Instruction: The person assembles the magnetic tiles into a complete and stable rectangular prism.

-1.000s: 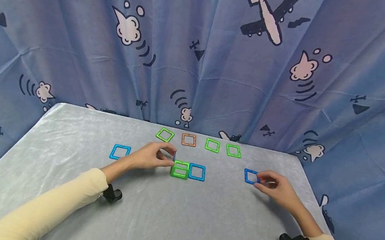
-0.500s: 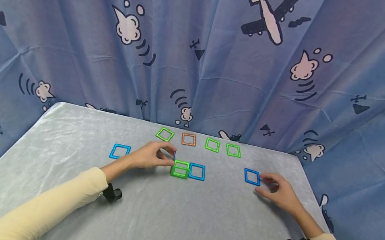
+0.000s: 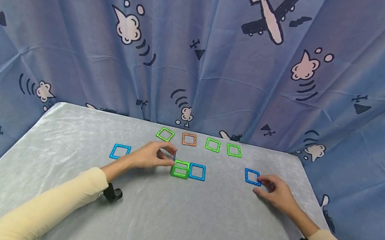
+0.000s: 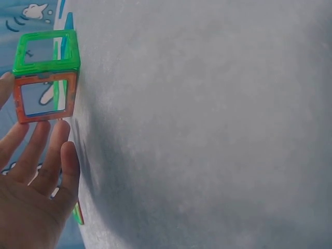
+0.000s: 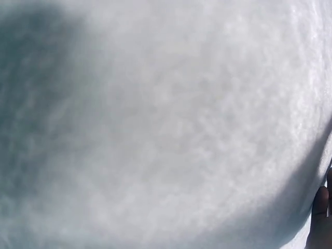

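Observation:
My left hand point(image 3: 147, 156) grips a small upright structure of square magnetic tiles by its left side. In the left wrist view its orange tile point(image 4: 70, 93) stands between my thumb and fingertips, joined to a green tile point(image 4: 47, 66). A blue tile point(image 3: 197, 172) lies flat against the structure's right side in the head view. Further right, my right hand point(image 3: 275, 191) reaches over the right edge of another flat blue tile point(image 3: 252, 176), its index fingertip at that edge and its thumb apart from it. The right wrist view catches only dark fingers point(image 5: 320, 205) at its edge.
Along the back of the grey-covered table point(image 3: 179, 223) lie a tilted green tile point(image 3: 165, 134), an orange tile point(image 3: 189, 140) and two more green tiles, one point(image 3: 212, 145) beside the other point(image 3: 234, 150). A blue tile point(image 3: 120, 152) lies left of my left hand. A patterned curtain point(image 3: 201, 56) hangs behind.
My right hand drew back to the right off the blue tile, then came left again to its edge. My left hand and the tile structure have stayed in place.

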`<state>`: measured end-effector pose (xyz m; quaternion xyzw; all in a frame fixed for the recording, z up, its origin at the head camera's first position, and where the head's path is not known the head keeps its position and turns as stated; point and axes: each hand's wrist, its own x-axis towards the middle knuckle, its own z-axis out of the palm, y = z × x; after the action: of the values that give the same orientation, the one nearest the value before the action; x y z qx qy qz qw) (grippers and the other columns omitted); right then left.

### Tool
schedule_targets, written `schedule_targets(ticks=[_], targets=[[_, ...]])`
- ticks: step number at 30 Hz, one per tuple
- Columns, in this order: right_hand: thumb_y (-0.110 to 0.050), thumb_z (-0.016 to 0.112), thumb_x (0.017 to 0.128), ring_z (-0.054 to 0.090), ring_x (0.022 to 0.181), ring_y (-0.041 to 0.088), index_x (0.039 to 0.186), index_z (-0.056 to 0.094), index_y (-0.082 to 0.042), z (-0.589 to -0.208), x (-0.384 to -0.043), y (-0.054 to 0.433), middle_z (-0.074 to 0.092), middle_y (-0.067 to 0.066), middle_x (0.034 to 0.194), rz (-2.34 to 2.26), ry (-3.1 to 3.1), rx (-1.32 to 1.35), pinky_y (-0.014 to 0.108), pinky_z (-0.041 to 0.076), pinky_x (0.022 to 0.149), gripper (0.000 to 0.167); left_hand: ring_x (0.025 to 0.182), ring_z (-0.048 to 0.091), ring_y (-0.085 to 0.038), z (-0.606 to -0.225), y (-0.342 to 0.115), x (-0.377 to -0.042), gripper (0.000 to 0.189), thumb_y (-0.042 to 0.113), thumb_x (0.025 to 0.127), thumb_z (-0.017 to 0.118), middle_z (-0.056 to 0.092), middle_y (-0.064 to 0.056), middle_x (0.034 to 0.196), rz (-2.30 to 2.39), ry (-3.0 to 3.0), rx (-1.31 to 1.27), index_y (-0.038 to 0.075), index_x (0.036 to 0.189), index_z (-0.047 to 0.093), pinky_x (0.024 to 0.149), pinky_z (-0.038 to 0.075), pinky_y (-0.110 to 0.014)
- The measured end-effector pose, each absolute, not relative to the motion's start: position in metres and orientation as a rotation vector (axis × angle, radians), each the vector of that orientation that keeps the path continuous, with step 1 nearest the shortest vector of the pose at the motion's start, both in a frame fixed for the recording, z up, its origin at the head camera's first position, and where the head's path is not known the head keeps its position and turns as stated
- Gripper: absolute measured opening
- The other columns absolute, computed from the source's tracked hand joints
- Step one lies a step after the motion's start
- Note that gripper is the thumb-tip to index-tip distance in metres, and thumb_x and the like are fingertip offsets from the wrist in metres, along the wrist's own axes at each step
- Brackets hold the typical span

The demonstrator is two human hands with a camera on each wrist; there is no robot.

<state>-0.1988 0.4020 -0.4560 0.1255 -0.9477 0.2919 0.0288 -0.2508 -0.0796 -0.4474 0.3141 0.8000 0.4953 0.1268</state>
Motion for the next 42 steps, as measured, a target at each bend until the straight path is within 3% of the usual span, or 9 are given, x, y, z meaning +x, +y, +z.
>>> schedule_targets(ticks=[6, 19, 29, 42], targets=[[-0.015, 0.085, 0.086, 0.06, 0.091, 0.022, 0.108, 0.075, -0.002, -0.457, -0.202, 0.403, 0.067, 0.006, 0.099, 0.953, -2.91, 0.391, 0.025, 0.051, 0.076, 0.028, 0.097, 0.071, -0.025, -0.447, -0.079, -0.252, 0.05, 0.019, 0.096, 0.075, 0.065, -0.018, 0.125, 1.448, 2.321, 0.93, -0.004, 0.136, 0.057, 0.078, 0.058, -0.036], [-0.004, 0.079, 0.088, 0.057, 0.078, 0.015, 0.097, 0.076, -0.003, -0.448, -0.212, 0.396, 0.064, 0.003, 0.087, 1.043, -2.979, 0.477, 0.023, 0.05, 0.067, 0.01, 0.098, 0.071, -0.024, -0.448, -0.08, -0.254, 0.049, 0.019, 0.096, 0.075, 0.065, -0.017, 0.125, 1.442, 2.329, 0.928, -0.003, 0.136, 0.058, 0.079, 0.058, -0.036], [-0.002, 0.078, 0.089, 0.057, 0.077, 0.013, 0.095, 0.075, -0.006, -0.449, -0.21, 0.397, 0.062, -0.002, 0.085, 0.968, -2.925, 0.548, 0.023, 0.051, 0.066, 0.007, 0.097, 0.071, -0.02, -0.449, -0.079, -0.253, 0.05, 0.019, 0.095, 0.075, 0.065, -0.014, 0.124, 1.428, 2.339, 0.912, -0.002, 0.137, 0.058, 0.08, 0.057, -0.033], [0.002, 0.073, 0.092, 0.058, 0.076, 0.011, 0.095, 0.075, -0.003, -0.423, -0.211, 0.389, 0.065, -0.002, 0.086, 0.888, -2.728, 0.686, 0.02, 0.05, 0.067, 0.006, 0.097, 0.071, -0.022, -0.449, -0.079, -0.252, 0.05, 0.019, 0.096, 0.075, 0.065, -0.016, 0.124, 1.439, 2.327, 0.919, -0.003, 0.136, 0.057, 0.081, 0.057, -0.036]])
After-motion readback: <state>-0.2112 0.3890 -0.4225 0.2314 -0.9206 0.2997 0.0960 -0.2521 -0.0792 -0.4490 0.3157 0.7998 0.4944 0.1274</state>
